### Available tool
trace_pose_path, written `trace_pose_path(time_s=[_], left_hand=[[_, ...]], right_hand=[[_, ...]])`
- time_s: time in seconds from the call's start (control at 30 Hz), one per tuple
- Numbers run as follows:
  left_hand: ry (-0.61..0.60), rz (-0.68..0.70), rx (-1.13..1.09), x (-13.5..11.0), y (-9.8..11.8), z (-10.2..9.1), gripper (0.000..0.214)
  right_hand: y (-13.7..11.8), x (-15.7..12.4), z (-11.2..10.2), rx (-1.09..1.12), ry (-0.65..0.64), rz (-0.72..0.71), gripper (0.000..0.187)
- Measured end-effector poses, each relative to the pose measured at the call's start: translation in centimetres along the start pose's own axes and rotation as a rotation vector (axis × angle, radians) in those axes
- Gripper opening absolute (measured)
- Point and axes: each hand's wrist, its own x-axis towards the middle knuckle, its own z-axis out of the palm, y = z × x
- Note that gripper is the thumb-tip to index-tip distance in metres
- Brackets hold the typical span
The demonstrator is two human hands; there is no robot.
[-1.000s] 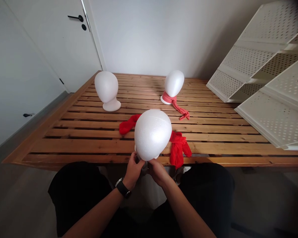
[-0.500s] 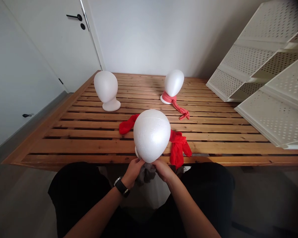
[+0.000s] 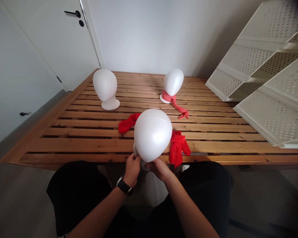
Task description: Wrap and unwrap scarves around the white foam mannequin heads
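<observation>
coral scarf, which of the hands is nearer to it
Right. The right hand is by the near head, in front of the coral scarf and slightly left of it; the left hand is farther left.

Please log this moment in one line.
left hand: at gray cloth; right hand: at gray cloth; grips: unclear; nearest white head: partly hides gray cloth; red cloth: on table
</observation>
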Motion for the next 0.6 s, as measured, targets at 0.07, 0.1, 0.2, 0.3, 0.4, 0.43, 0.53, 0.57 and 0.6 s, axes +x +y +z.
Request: trace_pose_path(time_s=[0.07, 0.1, 0.2, 0.3, 0.4, 0.43, 0.53, 0.57, 0.6], left_hand=[[0.010, 0.001, -0.010, 0.1, 0.2, -0.2, 0.039], [0.015, 0.008, -0.007, 0.2, 0.2, -0.4, 0.040], [0.022, 0.035, 0.012, 0.3, 0.3, -0.9, 0.048], [0.008, 0.054, 0.043, 0.5, 0.5, -1.4, 0.057], [-0.059, -0.002, 0.107, 1.0, 0.6, -2.1, 0.063], [-0.080, -0.032, 0.145, 1.1, 0.7, -2.4, 0.063], [-0.149, -0.072, 0.278, 1.5, 1.0, -3.7, 0.055], [-0.180, -0.074, 0.304, 1.5, 1.2, -4.1, 0.052], [-0.212, -0.075, 0.313, 1.4, 1.4, -4.5, 0.050]], right_hand=[[-0.1, -0.2, -0.1, 0.018, 0.020, 0.039, 0.023], [-0.2, -0.3, -0.2, 0.026, 0.044, 0.048, 0.023], [-0.9, -0.4, -0.9, 0.046, 0.148, 0.013, 0.025], [-1.8, -0.3, -1.6, 0.072, 0.201, -0.020, 0.026], [-2.8, 0.1, -2.3, 0.131, 0.212, -0.030, 0.028], [-3.2, 0.4, -2.6, 0.156, 0.222, -0.036, 0.029], [-4.5, 1.2, -3.7, 0.221, 0.251, -0.067, 0.034], [-4.8, 1.3, -4.0, 0.235, 0.258, -0.080, 0.035], [-5.1, 1.4, -4.4, 0.243, 0.263, -0.092, 0.037]])
